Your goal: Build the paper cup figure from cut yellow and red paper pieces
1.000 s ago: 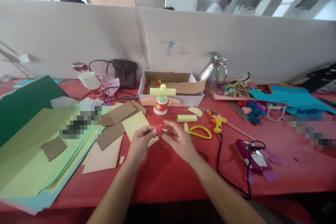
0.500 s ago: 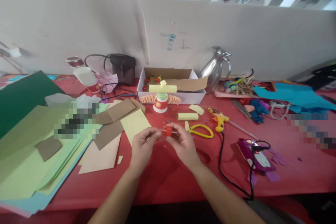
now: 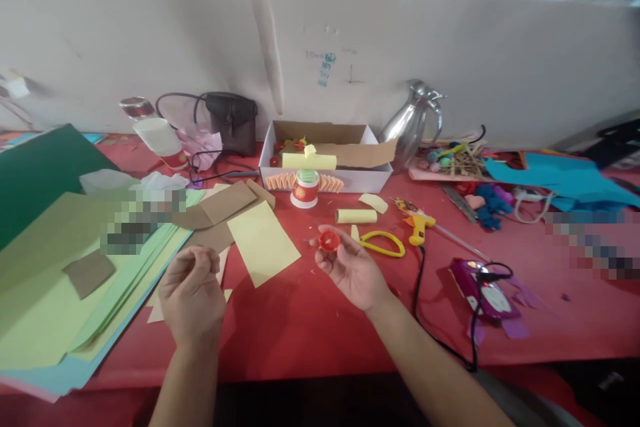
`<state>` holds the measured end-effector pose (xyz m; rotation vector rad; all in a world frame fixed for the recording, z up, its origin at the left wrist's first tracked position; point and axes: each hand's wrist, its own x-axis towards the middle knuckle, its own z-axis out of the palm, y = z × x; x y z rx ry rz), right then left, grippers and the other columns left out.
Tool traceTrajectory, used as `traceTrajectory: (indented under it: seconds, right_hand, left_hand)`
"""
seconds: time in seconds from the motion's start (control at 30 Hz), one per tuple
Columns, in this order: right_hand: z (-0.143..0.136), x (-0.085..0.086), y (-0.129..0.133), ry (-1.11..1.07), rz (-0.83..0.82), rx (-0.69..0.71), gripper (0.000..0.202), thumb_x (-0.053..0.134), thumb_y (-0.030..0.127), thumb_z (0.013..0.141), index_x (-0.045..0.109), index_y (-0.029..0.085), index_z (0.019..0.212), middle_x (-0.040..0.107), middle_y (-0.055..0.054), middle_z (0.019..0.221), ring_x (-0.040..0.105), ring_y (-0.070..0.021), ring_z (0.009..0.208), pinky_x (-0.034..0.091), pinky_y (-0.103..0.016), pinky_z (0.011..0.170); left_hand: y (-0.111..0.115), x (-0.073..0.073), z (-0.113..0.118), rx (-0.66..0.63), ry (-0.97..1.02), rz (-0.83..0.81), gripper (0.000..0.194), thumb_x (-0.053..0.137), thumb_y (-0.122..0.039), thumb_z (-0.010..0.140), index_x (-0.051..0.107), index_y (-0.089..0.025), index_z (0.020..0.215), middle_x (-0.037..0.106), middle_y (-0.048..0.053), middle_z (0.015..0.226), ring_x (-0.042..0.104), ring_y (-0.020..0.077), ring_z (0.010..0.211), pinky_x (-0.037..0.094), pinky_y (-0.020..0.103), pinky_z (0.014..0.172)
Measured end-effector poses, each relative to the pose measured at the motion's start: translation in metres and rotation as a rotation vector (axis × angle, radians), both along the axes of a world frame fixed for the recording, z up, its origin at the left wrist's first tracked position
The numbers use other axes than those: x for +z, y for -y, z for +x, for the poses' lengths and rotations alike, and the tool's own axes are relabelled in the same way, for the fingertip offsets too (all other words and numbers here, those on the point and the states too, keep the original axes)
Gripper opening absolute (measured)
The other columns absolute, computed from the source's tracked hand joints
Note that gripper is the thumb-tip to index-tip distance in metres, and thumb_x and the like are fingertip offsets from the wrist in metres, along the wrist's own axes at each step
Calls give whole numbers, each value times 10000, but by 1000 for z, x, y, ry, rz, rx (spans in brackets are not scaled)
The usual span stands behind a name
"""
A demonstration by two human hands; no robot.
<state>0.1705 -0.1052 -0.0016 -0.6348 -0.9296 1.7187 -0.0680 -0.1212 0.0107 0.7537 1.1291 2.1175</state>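
My right hand (image 3: pixel 353 270) holds a small round red bottle cap (image 3: pixel 329 241) between thumb and fingers, its hollow side toward me. A small pale spot shows at its middle. To the left, my left hand (image 3: pixel 194 287) is raised above the papers with its fingers curled together; whatever it may hold is hidden. Just beyond the right hand are yellow-handled scissors (image 3: pixel 384 244) and a rolled yellow paper tube (image 3: pixel 356 216). A red and white paper cup figure (image 3: pixel 304 192) with pleated orange paper arms and a yellow tube on top stands farther back.
A white box (image 3: pixel 350 181) stands behind the figure, beside a steel jug (image 3: pixel 413 121). At right lie a yellow glue gun (image 3: pixel 419 225), its black cord and a purple device (image 3: pixel 483 290). Coloured sheets (image 3: pixel 45 280) cover the left side; a yellow sheet (image 3: pixel 263 242) lies between.
My hands have moved apart: the left went left and away from the red cap. My right hand has turned the cap so its hollow side faces me. The view tilted slightly down.
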Motion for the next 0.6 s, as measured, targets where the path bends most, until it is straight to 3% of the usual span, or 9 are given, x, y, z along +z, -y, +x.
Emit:
traceTrajectory:
  seconds: [0.07,0.17,0.2,0.27,0.33,0.4,0.47,0.6]
  right_hand:
    - [0,0,0,-10,-22,8,386,682,447,828,665,286,1178,706,-55,1054,654,-191,850,554,-378,796]
    - [-1,1,1,-42,-57,34,389,681,449,822,678,266,1166,711,-62,1026,649,-190,830,550,-370,788]
    - [-1,2,1,-57,-73,48,381,677,448,826,685,259,1157,713,-62,1014,648,-185,824,548,-364,793]
    - [-2,3,2,-78,-103,71,364,672,446,831,701,245,1133,718,-60,982,645,-176,803,546,-351,798]
    - [-2,3,3,-68,-117,79,363,675,455,826,710,235,1113,724,-64,954,645,-178,785,545,-352,796]
    - [-3,3,3,-27,-116,67,376,688,482,806,716,234,1087,729,-70,930,652,-196,792,547,-364,788]
    - [-5,-1,3,14,-103,43,384,707,520,778,721,244,1045,731,-67,914,660,-213,817,548,-370,777]
    - [-13,-9,3,58,-47,27,375,706,562,777,717,251,985,723,-44,891,653,-204,787,549,-368,754]
  left_hand:
    - [11,-4,4,-21,-157,-95,112,728,-217,749,644,-179,686,577,-17,651,501,99,615,409,219,603]
    - [21,-4,19,-270,-516,-277,389,508,-341,918,634,-188,584,664,46,742,596,166,740,463,280,723]
    - [22,-3,26,-343,-646,-303,380,498,-339,920,660,-197,607,696,62,833,622,198,843,472,310,803]
    - [21,3,40,-359,-828,-268,140,602,-268,850,735,-234,820,703,67,1049,602,251,1052,446,370,945]
    - [19,9,54,-353,-842,-191,336,649,-185,795,708,-283,1110,650,68,1209,557,269,1167,436,401,996]
    - [17,16,67,-424,-741,-165,501,685,-173,773,648,-315,1252,620,72,1247,574,261,1151,472,391,971]
    - [15,20,78,-502,-652,-162,549,756,-189,720,660,-326,1243,629,67,1212,597,257,1119,484,382,970]
    - [11,16,90,-527,-546,-189,346,766,-207,709,744,-289,1045,671,61,1114,613,255,1082,485,387,974]
